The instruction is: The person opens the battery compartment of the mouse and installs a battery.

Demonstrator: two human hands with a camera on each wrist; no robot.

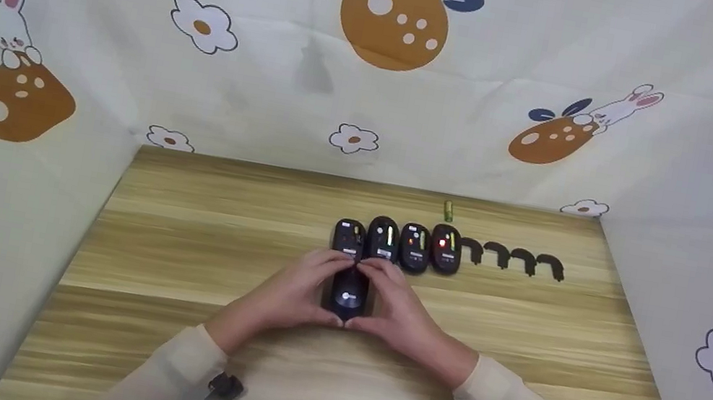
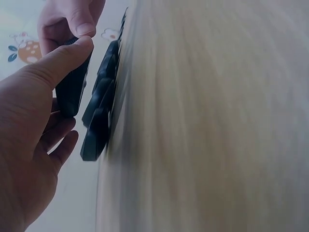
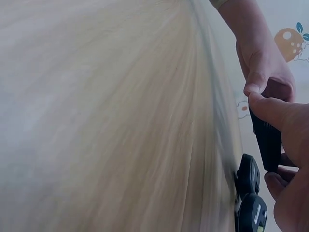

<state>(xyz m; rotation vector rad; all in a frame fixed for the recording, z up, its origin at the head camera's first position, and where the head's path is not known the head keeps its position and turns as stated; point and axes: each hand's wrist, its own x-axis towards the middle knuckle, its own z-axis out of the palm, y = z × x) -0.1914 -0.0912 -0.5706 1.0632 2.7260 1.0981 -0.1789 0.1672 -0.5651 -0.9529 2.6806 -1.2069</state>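
Observation:
Between my two hands is a black computer mouse, top side up, with a small pale logo. My left hand grips its left side, thumb at the near end and fingers at the far end. My right hand holds the right side the same way, and the two thumbs meet or nearly meet. In the left wrist view the mouse is held off the wooden table. Just beyond the hands lie several upturned mice in a row, their undersides showing; batteries are visible in some.
A loose green battery lies behind the row's right end. Right of the row are several curved black covers, side by side. Pale fabric walls with rabbit and flower prints enclose the table at the back and sides.

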